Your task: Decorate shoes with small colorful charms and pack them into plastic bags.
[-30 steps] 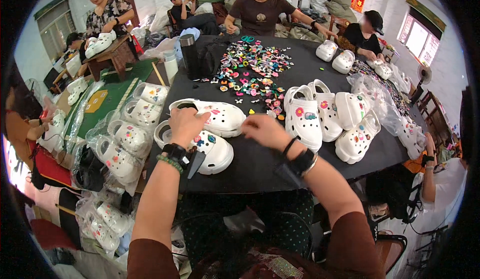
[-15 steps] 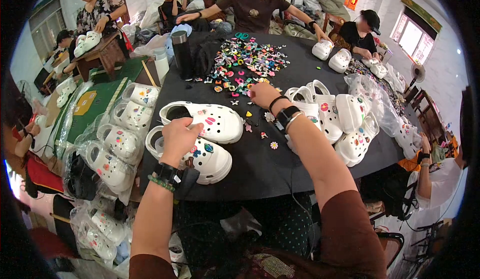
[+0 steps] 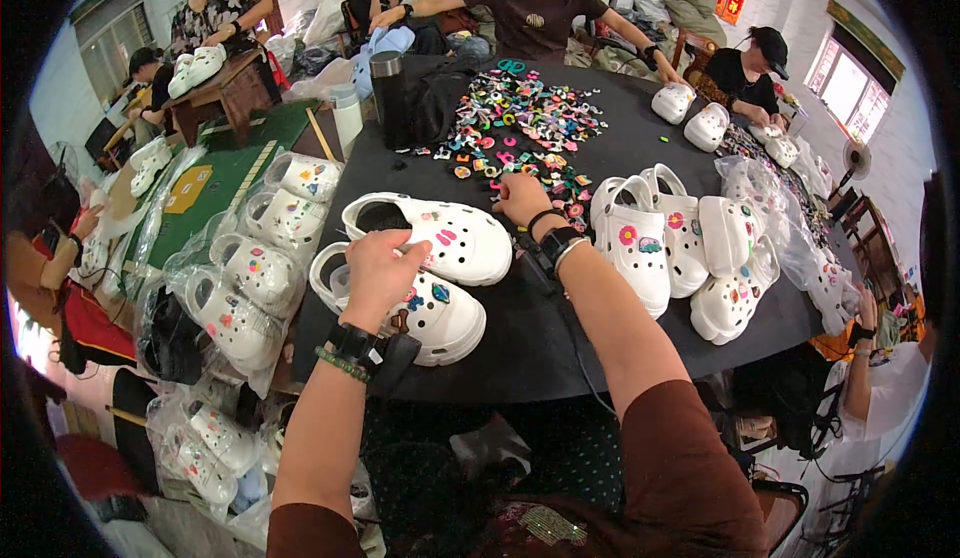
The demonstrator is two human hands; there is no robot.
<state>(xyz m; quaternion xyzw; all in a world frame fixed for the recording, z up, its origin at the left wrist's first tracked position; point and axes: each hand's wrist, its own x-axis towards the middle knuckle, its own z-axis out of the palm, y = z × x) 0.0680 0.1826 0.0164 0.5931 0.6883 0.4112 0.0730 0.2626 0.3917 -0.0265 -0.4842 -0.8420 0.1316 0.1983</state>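
Two white clogs, one (image 3: 455,243) behind the other (image 3: 450,318), lie side by side before me with colourful charms on their tops. My left hand (image 3: 383,273) rests over both, its thumb and index finger closed at the rear clog's strap side beside a pink charm. Whatever is between those fingertips is too small to make out. At the near edge of a heap of loose charms (image 3: 530,113), my right hand (image 3: 525,200) has its fingers curled down onto the table. Its fingertips are hidden, so anything they pinch does not show.
Several decorated white clogs (image 3: 632,258) stand to the right. Bagged clogs (image 3: 262,273) line the left side. A dark tumbler (image 3: 388,98) and a pale bottle (image 3: 346,118) stand at the back left. Co-workers sit and stand around the black table (image 3: 540,373).
The whole view has shifted, with the scene sliding right. My right hand has drawn slightly left along the heap's near edge. My left hand stays on the clogs.
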